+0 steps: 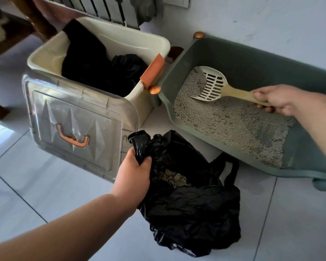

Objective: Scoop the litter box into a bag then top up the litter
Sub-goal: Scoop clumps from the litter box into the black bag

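Note:
A green litter box (252,59) stands on the floor at the right, with grey litter (230,121) spread over most of its bottom. My right hand (271,99) is shut on the wooden handle of a slotted cream scoop (214,85), whose head rests in the litter at the box's far corner with some litter on it. A black plastic bag (192,200) lies open on the floor in front of the box, with clumps of litter (172,178) inside. My left hand (134,174) grips the bag's left edge and holds it up.
A cream storage bin (154,46) with black bags inside stands left of the litter box. Its clear lid (73,127) with an orange handle leans against the bin's front. A radiator (109,8) and the wall are behind. The floor is pale tile.

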Demonstrator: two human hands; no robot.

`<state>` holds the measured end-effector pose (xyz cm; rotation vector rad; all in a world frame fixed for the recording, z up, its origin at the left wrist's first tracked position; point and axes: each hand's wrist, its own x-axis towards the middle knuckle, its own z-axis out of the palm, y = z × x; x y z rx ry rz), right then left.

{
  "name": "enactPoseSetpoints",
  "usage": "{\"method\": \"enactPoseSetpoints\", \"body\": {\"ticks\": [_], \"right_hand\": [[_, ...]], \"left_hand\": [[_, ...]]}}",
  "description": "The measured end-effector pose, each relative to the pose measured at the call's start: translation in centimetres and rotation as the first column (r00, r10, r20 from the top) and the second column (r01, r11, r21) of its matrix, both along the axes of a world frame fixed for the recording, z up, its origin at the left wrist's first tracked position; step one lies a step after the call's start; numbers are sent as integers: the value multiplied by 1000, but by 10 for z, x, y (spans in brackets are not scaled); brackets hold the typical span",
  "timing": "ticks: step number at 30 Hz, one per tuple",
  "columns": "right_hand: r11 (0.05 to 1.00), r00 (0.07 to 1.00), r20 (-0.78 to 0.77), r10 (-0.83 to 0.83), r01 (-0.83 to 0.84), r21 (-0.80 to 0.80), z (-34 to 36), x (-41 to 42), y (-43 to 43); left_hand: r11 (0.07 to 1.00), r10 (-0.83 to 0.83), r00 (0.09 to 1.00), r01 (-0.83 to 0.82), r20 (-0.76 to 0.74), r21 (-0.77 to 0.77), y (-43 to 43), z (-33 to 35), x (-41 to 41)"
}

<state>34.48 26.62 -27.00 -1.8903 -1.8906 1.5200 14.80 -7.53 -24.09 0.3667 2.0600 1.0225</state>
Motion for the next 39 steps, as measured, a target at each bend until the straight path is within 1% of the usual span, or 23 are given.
{"method": "enactPoseSetpoints", "body": {"ticks": [5,8,14,20,23,26,29,33,35,37,39], "right_hand": [[992,991,-99,-85,75,-99,-16,11,-4],[984,981,-138,-138,121,-129,-25,14,-9],[982,978,-141,-155,137,-129,-29,19,-20],[989,983,-126,-137,127,-80,-19,25,-29],[987,978,-143,-151,142,-69,-13,31,-36],[990,984,-109,-139,134,-49,-4,37,-42],[985,976,-137,-170,165,-45,3,47,-50],[984,977,-118,-175,172,-36,17,58,-64],[989,985,-79,-151,150,-22,26,62,-70],[997,997,21,-69,69,20,36,64,-79],[997,991,135,18,-27,68,45,65,-87]], "left_hand": [[1000,1,1000,0,8,-20,0,-1,0],[1000,-2,1000,2,11,-22,1,-3,0],[1000,-10,1000,10,21,-12,3,-2,1],[999,-33,999,33,11,3,1,0,3],[999,-38,999,37,21,18,-1,4,5],[998,-53,999,52,7,36,-5,9,7],[997,-58,998,58,-3,48,-11,15,8],[995,-73,997,73,1,60,-18,21,10],[994,-80,997,79,0,70,-20,23,12],[993,-91,996,91,-2,76,-22,25,13],[992,-97,995,97,0,84,-23,25,12]]}}
